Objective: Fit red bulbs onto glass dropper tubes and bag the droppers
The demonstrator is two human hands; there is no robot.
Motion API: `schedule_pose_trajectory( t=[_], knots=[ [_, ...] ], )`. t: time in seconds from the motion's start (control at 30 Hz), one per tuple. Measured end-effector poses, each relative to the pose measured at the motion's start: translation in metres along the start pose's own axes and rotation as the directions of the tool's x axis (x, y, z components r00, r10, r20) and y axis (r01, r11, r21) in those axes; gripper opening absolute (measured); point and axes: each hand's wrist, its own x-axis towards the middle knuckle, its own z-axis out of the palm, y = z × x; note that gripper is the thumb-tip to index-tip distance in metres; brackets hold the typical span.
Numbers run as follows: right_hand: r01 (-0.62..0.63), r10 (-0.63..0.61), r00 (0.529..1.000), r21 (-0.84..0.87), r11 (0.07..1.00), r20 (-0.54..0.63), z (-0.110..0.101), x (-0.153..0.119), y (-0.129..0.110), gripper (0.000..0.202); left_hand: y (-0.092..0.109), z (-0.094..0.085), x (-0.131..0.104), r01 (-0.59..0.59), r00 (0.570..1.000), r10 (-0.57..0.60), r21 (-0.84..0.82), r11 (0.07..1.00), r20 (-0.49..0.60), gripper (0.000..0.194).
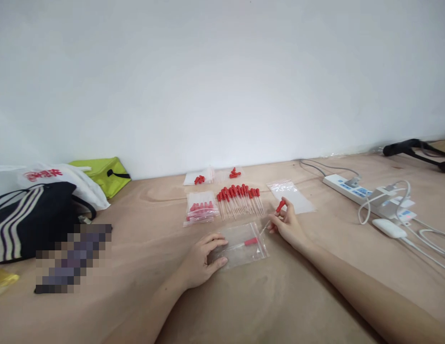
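My left hand (204, 262) rests on the left end of a clear zip bag (233, 260), fingers and thumb spread apart and touching it. Inside that bag lies one dropper (250, 241) with a red rubber bulb, pointing left. In my right hand (288, 224) is another red-bulbed dropper (280, 206), pinched between the fingers. Its thin clear tip points down and left, close to the bag's right end; whether it touches the bag I cannot tell. Beyond both hands, several red-bulbed droppers (238, 193) lie side by side in a row on the table.
A filled zip bag (201, 208) lies left of the row. Loose red bulbs (235, 173) sit at the back near more bags. A flat zip bag (292, 195) lies behind my right hand. A power strip (351, 188) with cables stands right; a black bag (36, 222) left.
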Motion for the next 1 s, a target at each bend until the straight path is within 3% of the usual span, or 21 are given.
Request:
schedule_pose_trajectory(
  t=[0.13, 0.27, 0.47, 0.83, 1.0],
  knots=[
    [-0.039, 0.037, 0.999, 0.094, 0.995, 0.023, 0.011, -0.006, -0.003, 0.064, 0.003, -0.002, 0.0, 0.027, 1.0, -0.027, 0.006, 1.0, 0.004, 0.031],
    [-0.128, 0.108, 0.986, 0.162, 0.978, 0.127, 0.017, -0.015, -0.004, 0.046, 0.003, -0.001, 0.0, 0.043, 0.999, -0.043, 0.012, 0.999, 0.007, 0.034],
    [-0.136, 0.141, 0.94, -0.039, 0.99, 0.31, 0.01, -0.016, -0.006, 0.036, 0.004, -0.001, 0.0, 0.076, 0.997, -0.076, 0.014, 0.997, 0.001, 0.037],
    [0.064, 0.078, 0.9, -0.307, 0.949, 0.429, 0.01, -0.015, 0.0, 0.024, 0.003, 0.0, 0.001, 0.076, 0.997, -0.076, 0.038, 0.996, -0.006, 0.038],
    [0.057, 0.094, 0.837, -0.257, 0.965, 0.54, 0.01, -0.016, -0.003, 0.025, 0.003, 0.0, 0.001, 0.06, 0.998, -0.06, 0.032, 0.998, -0.007, 0.037]
  ],
)
